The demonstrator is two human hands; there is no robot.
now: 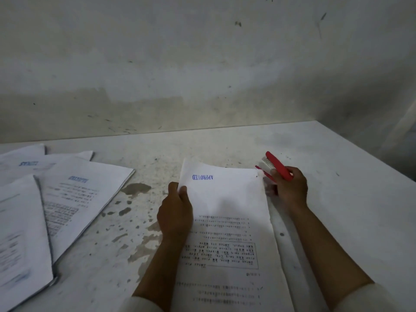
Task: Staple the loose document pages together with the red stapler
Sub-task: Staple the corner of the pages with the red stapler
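Note:
A set of white document pages [227,210] with a blue "APPROVED" stamp lies lengthwise in front of me, its printed text upside down to me. My left hand [175,212] grips the pages at their left edge, thumb on top. The red stapler [275,166] is in my right hand [289,188], held at the far right corner of the pages. Its jaws are apart, with the silver magazine showing, and they point at that corner. A small dark mark sits on the paper near that corner.
Several other printed documents [74,199] lie fanned out on the left of the stained white table [225,143]. A dirty wall stands close behind the table. The table's right edge runs diagonally past my right arm.

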